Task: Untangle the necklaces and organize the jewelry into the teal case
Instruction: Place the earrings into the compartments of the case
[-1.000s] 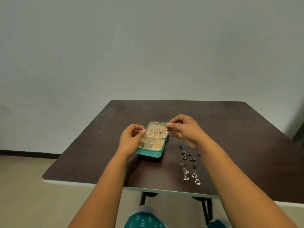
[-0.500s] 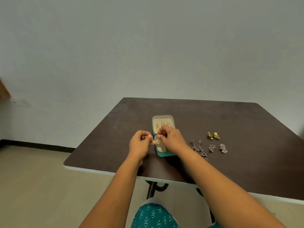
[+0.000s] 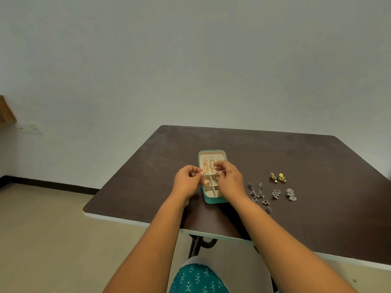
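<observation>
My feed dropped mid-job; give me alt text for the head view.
Left hand and right hand pinch a thin chain with a gold pendant over the open teal case; loose silver earrings lie on the dark table.

A dark table (image 3: 275, 157) carried the case (image 3: 213, 200); right of the case lay silver earrings (image 3: 259, 193), silver studs (image 3: 284, 194) and green-gold earrings (image 3: 278, 178).

Both forearms extend forward, bare, converging. Left hand (image 3: 186, 181): fingers curled, fingertips pinched together, knuckles up. Right hand (image 3: 229, 180): fingers curled, thumb and forefinger pinched. The two hands sit near each other, not touching.
</observation>
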